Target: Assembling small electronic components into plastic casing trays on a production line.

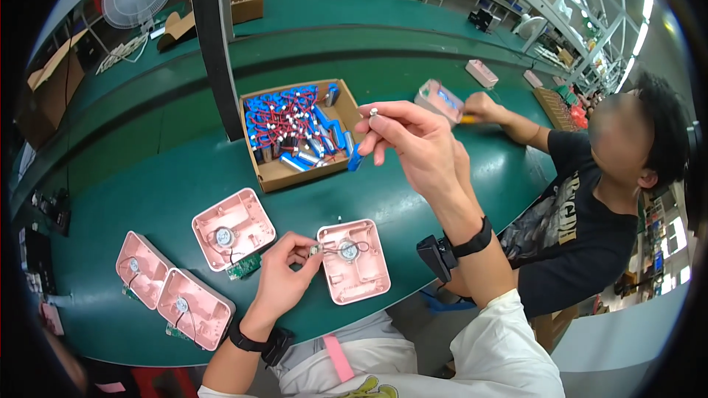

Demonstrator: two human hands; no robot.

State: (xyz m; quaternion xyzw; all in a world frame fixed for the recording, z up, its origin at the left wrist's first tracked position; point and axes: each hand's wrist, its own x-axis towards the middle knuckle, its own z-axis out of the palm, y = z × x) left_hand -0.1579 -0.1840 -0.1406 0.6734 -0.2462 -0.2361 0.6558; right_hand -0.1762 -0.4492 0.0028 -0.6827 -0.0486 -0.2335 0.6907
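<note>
Head view: left hand [284,271] pinches wire beside pink shell [354,261]; right hand [413,140] raised.

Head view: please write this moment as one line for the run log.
left hand: pinches small part at pink shell | right hand: raised, pinches tiny white piece | cardboard box: blue cells, red wires | co-worker's hand: holds another shell

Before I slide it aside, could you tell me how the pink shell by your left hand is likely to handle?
The pink shell looks like thin moulded plastic, so probably light and stiff, sliding easily on the green table. It lies flat and open side up, so it is unlikely to tip. Thin wires run from it to the left hand, so pushing may tug them; they look delicate.
</note>
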